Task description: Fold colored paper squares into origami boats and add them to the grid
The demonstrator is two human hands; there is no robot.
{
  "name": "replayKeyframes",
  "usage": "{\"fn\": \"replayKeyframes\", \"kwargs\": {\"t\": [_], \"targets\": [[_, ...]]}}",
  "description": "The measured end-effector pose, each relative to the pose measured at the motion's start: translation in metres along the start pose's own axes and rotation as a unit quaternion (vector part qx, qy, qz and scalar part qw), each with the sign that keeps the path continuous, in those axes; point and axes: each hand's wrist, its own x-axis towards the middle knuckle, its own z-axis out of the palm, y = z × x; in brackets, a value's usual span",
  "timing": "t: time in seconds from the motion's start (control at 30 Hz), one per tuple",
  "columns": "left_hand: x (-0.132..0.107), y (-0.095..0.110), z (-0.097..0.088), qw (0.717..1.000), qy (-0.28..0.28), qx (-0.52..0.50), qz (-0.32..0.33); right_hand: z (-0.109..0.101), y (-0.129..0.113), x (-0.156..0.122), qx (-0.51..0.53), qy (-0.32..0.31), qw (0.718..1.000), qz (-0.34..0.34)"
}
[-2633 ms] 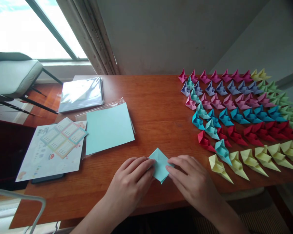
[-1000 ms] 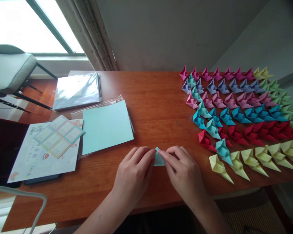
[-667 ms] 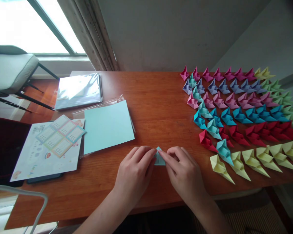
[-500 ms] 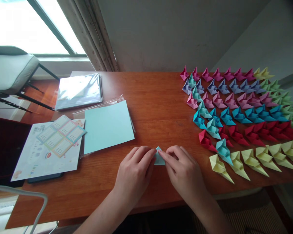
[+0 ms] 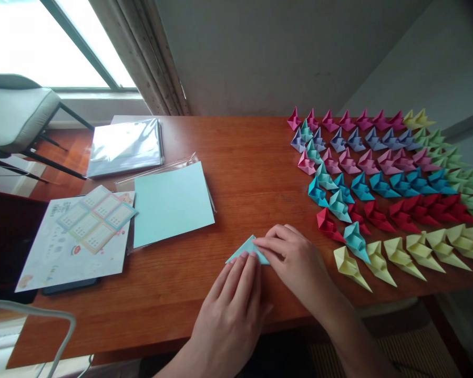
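A small light-turquoise paper folded into a triangle (image 5: 239,252) lies on the table in front of me, its peak pointing away. My left hand (image 5: 236,299) reaches over its lower edge, fingers stretched out and pressing it from the near side. At the right slope, my right hand (image 5: 289,257) has its fingers closed on the paper near the peak. The paper's lower middle is hidden beneath my fingers. Nearest to my right hand stand a turquoise folded paper boat (image 5: 356,241) and a pale yellow one (image 5: 350,269).
Rows of folded paper boats in several colours, such as red (image 5: 378,216) and blue (image 5: 361,187), fill the right side. To the left lie a stack of turquoise paper (image 5: 173,205), a sticker sheet (image 5: 98,218) and a plastic-wrapped pack (image 5: 124,147). A white cable (image 5: 69,317) curves at lower left.
My left hand has moved down and nearer to me, its fingers now stretched over the paper. My right hand remains on the right slope. More of the triangle shows. The view has shifted slightly.
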Motion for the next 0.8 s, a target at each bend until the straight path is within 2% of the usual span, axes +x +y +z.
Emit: {"fn": "replayKeyframes", "kwargs": {"t": [0.13,0.3,0.5,0.67,0.8], "targets": [[-0.004,-0.001,0.002,0.999,-0.037,-0.006,0.003,0.001,-0.001,-0.002,0.01,-0.001,1.0,0.001],[-0.004,0.004,0.005,0.999,-0.048,0.0,-0.003,0.001,-0.001,-0.003,0.017,0.0,1.0,0.003],[-0.001,0.02,0.007,0.997,-0.068,0.024,-0.034,0.002,0.0,-0.005,0.034,-0.013,0.999,0.018],[0.001,0.027,0.008,0.994,-0.086,0.024,-0.07,-0.002,0.0,-0.006,0.05,-0.02,0.999,0.003],[0.0,0.026,0.01,0.994,-0.08,0.023,-0.066,-0.005,0.003,-0.016,0.069,0.02,0.997,-0.009]]}}
